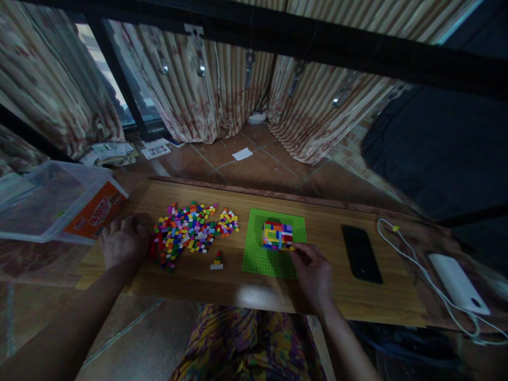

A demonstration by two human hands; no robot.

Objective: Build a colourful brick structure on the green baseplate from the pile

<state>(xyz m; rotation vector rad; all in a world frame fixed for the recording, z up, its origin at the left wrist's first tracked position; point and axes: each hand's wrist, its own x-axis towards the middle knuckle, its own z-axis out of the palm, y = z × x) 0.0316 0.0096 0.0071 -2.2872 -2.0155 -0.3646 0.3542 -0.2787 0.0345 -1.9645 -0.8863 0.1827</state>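
Press the yellow brick (291, 248) squarely onto the block build (277, 235); your right hand (313, 272) pinches it, while your left hand (123, 241) rests released beside the loose bricks (186, 230).

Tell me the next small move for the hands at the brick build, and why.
Probably press down the small yellow brick that the right hand holds at the near right edge of the brick block on the green baseplate. The left hand rests flat beside the loose brick pile, ready to pick another.
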